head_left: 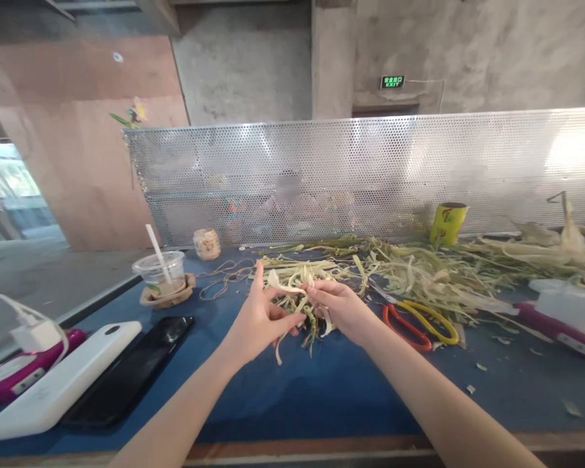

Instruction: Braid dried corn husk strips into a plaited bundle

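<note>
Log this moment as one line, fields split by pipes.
left hand: thumb and index apart, at pale plant strips | right hand: fingertips pinching strips | nearby: scissors on blue tabletop

Tabletop (283, 403): solid blue, brown front edge. Husk strips (279, 283): pale cream. Leaf pile (424, 279): straw and dull green mix. Scissors (409, 305): one red handle, one yellow, grey blades. Tube (446, 227): yellow, darker print. Panel (273, 156): silver-grey, regular dot-hole pattern. Left power strip (73, 341) and right power strip (560, 328): magenta. Phone (131, 370): black. Straw (156, 250): white. Exit sign (392, 82): green lettering on black.
</note>
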Action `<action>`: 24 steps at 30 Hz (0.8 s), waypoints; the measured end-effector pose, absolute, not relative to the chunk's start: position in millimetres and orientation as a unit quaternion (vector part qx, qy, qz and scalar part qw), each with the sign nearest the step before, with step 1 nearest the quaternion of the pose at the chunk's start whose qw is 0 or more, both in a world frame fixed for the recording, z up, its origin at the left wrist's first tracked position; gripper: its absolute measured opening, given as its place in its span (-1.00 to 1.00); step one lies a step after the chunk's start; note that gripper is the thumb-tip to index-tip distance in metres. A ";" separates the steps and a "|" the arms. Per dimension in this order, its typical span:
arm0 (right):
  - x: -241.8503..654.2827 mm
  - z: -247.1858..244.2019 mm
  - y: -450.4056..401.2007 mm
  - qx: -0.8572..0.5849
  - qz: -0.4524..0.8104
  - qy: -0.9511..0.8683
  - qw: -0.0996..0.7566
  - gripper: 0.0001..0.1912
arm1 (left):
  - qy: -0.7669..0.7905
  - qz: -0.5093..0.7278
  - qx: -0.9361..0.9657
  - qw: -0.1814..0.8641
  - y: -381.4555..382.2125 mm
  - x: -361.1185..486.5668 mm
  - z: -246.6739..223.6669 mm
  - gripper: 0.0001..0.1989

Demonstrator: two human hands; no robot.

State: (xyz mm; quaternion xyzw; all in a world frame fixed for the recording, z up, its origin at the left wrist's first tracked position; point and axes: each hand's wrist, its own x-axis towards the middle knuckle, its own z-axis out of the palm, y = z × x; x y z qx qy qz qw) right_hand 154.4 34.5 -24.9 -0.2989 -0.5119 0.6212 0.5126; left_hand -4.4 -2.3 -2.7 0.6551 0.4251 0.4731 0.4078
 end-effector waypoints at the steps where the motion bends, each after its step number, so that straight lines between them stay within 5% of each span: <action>1: 153.5 -24.9 33.2 -0.297 0.629 -0.507 0.508 -0.73 | 0.413 0.494 0.663 0.382 -2.7 -3.4 -3.9 0.14; 7: 145.4 -25.7 24.4 -0.266 0.663 -0.520 0.469 -0.76 | 0.345 0.542 0.680 0.354 -0.2 4.9 -11.6 0.04; 15: 151.0 -23.5 28.2 -0.349 0.438 -0.600 0.572 -0.75 | 0.335 0.508 0.615 0.501 6.2 7.2 -7.9 -0.16; 24: 144.3 -29.3 29.5 -0.250 0.542 -0.568 0.567 -0.74 | 0.339 0.509 0.601 0.515 3.9 9.2 -6.8 -0.14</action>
